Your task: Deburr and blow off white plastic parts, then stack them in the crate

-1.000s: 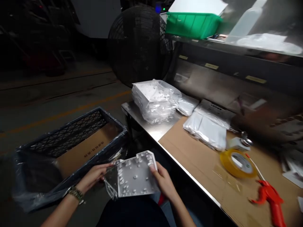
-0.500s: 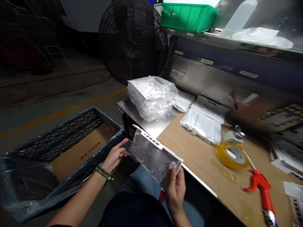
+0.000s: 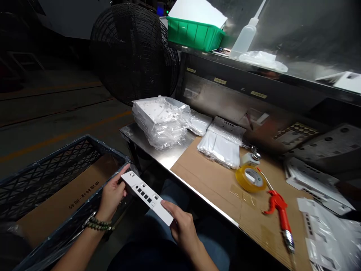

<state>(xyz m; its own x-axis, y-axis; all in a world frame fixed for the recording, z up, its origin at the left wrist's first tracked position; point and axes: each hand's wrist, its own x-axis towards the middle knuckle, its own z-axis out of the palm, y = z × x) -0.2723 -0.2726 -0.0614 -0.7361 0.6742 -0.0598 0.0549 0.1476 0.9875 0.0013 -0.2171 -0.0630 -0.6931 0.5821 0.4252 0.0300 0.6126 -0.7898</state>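
Observation:
A white metal panel (image 3: pixel 147 197) with a bent edge and a row of dark square cut-outs is held over my lap, its narrow face turned up. My right hand (image 3: pixel 182 226) is closed on its right end, thumb on top. At the other end is my left hand (image 3: pixel 113 194), index finger stretched along the panel's corner and the other fingers curled against its edge. The undersides of both grips are hidden.
A plastic-lined crate (image 3: pixel 84 143) with a cardboard box stands at left. On the bench are bagged panels (image 3: pixel 162 122), white bags (image 3: pixel 220 146), yellow tape (image 3: pixel 251 178) and a red air gun (image 3: pixel 279 210). A large fan (image 3: pixel 134 52) stands behind; a green bin (image 3: pixel 194 34) sits on the shelf.
The panel has turned from showing its broad face to showing its narrow slotted edge. My left hand has come to its left end. The view has swung right.

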